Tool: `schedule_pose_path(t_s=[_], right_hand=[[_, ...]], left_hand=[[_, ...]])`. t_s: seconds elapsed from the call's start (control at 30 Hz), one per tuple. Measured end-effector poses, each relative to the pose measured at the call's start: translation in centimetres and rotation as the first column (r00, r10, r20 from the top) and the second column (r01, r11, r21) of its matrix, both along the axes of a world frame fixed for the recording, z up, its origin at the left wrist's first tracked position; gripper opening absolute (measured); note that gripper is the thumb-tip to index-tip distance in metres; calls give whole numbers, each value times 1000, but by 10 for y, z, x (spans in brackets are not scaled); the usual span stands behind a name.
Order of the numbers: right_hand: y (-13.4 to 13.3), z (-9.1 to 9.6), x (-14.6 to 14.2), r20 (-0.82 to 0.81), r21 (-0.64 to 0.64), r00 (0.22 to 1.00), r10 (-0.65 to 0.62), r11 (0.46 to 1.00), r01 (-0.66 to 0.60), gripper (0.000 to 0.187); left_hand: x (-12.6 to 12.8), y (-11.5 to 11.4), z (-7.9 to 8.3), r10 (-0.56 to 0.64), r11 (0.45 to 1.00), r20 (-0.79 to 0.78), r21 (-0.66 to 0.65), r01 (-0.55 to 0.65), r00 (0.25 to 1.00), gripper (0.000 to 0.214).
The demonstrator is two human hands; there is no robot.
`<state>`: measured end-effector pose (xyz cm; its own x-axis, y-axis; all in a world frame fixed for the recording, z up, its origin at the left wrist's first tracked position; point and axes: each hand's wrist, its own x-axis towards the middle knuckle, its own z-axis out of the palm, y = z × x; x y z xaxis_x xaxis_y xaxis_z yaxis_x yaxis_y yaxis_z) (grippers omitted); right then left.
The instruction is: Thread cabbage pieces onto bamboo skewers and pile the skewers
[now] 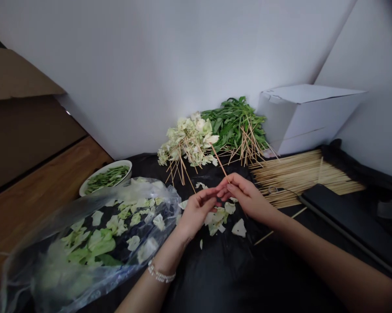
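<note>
In the middle of the view my right hand (246, 195) pinches a thin wooden skewer (219, 161). The skewer slants up and away, and a pale cabbage piece (210, 139) shows at its far end, in front of the pile. Close against the right fingertips, my left hand (197, 211) has its fingers bent together; what they hold, if anything, is hidden. Loose cabbage leaves (217, 219) lie under and around both hands on the black sheet (212, 278). A single white leaf scrap (239, 228) rests just below my right hand.
A clear plastic bag (147, 182) of cabbage pieces spreads at left, before a white bowl (131, 167) of cut green vegetables. Skewered cabbage (183, 139) and skewered leafy greens (230, 119) are heaped by the wall. Right are bare skewers (300, 174), a dark flat case (346, 217) and a white box (316, 113).
</note>
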<state>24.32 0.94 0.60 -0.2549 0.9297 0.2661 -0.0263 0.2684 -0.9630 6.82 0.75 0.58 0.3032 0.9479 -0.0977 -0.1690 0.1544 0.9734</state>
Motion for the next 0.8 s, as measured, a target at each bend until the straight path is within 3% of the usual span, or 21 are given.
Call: schedule_pose_path(t_s=[0.2,0.37,0.53,0.67,0.8], right_hand=[[-5,8,-1,-113,-27,992,61,998,-64,15],[-4,2,2,-246,-145,966,84,982,-123,14],[1,-3,2,-338,-155,941,21,985,-77,15],[4,-2,2,-352,-159,936,-21,987,-38,20],[9,-4,4,-342,-153,932,-121,986,72,27]], left_hand=[[-3,1,14,-126,992,-67,13,127,990,27],[6,0,22,-253,954,-31,-176,244,967,37],[28,-11,11,-398,872,3,-311,379,917,41],[33,-18,10,-346,927,-112,-198,320,932,33],[22,-9,26,-210,977,-193,-19,210,959,30]])
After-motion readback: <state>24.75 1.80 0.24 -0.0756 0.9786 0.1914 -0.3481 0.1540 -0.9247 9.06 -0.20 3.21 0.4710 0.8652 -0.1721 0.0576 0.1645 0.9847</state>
